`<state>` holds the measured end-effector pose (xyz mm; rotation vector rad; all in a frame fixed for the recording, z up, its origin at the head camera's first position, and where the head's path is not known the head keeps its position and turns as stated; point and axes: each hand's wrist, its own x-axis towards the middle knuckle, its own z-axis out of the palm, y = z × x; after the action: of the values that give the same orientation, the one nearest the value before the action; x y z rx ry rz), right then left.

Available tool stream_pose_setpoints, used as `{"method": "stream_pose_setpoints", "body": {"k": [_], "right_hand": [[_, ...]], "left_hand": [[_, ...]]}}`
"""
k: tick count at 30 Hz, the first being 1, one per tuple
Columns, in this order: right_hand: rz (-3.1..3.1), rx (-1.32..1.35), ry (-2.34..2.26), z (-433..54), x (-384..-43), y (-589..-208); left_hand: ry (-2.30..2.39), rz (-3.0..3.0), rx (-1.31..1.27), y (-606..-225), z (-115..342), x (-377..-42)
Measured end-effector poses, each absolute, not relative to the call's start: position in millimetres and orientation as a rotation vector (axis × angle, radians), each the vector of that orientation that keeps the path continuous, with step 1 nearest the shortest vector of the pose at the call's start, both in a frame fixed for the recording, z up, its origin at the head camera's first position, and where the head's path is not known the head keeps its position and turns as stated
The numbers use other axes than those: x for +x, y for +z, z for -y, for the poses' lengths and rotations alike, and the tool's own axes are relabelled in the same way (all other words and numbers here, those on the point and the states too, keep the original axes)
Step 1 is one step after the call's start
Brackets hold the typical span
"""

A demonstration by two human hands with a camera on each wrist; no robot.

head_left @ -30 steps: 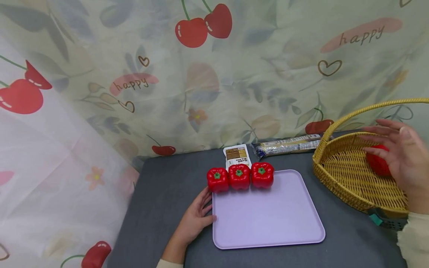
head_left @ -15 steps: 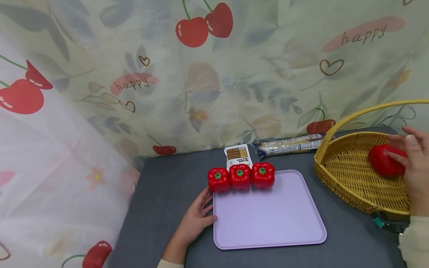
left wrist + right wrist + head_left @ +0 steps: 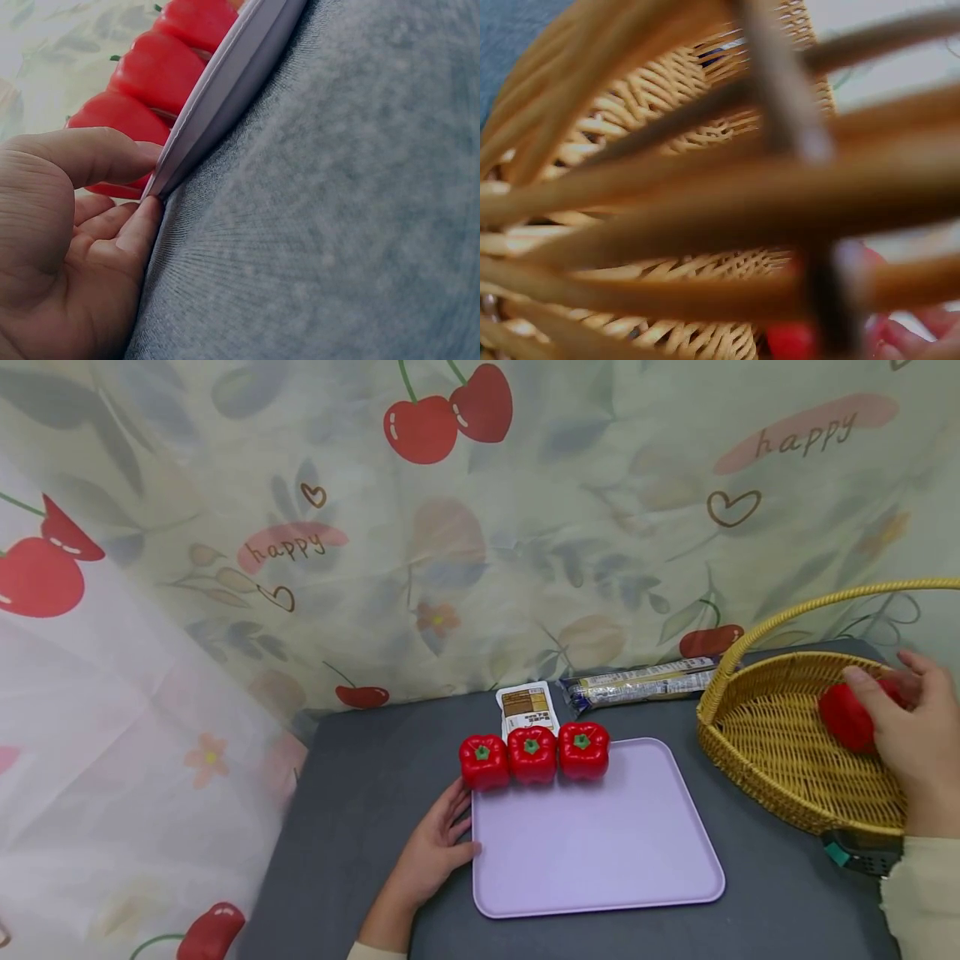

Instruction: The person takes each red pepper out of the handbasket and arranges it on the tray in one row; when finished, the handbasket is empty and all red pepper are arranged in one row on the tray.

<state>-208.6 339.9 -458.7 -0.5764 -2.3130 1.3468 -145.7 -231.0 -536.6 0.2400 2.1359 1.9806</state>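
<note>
Over the yellow wicker basket (image 3: 795,802) at the right, my right hand (image 3: 915,727) grips a red bell pepper (image 3: 847,718) inside it, thumb on one side and fingers on the other. The pepper's stem is hidden. In the right wrist view the blurred basket weave covers most of this pepper (image 3: 791,341). At the lilac tray (image 3: 592,852), my left hand (image 3: 431,852) rests fingers and thumb against the left edge. Three red bell peppers, left (image 3: 484,762), middle (image 3: 532,755) and right (image 3: 583,751), stand in a row along the tray's back edge, stems up.
Behind the peppers lies a small white and brown packet (image 3: 527,708). A long clear-wrapped package (image 3: 645,683) lies by the curtain (image 3: 450,568), left of the basket. The basket handle (image 3: 810,607) arches high. Dark grey cloth (image 3: 360,793) covers the table.
My right hand has come down into the basket, its spread fingers closing around the red bell pepper there. The left hand, tray and row of peppers stay in place.
</note>
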Motion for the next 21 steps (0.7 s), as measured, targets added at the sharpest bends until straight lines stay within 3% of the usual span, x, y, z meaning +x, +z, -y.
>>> {"method": "stream_pose_setpoints", "body": {"k": [7,21], "right_hand": [[2.771,-0.329,1.030,-350,-211,-468],[2.813,-0.340,1.014,-349,-212,-472]], "left_hand": [[1.992,-2.120,0.241,-536,231,-145],[1.990,-2.128,0.265,-536,231,-144]]}}
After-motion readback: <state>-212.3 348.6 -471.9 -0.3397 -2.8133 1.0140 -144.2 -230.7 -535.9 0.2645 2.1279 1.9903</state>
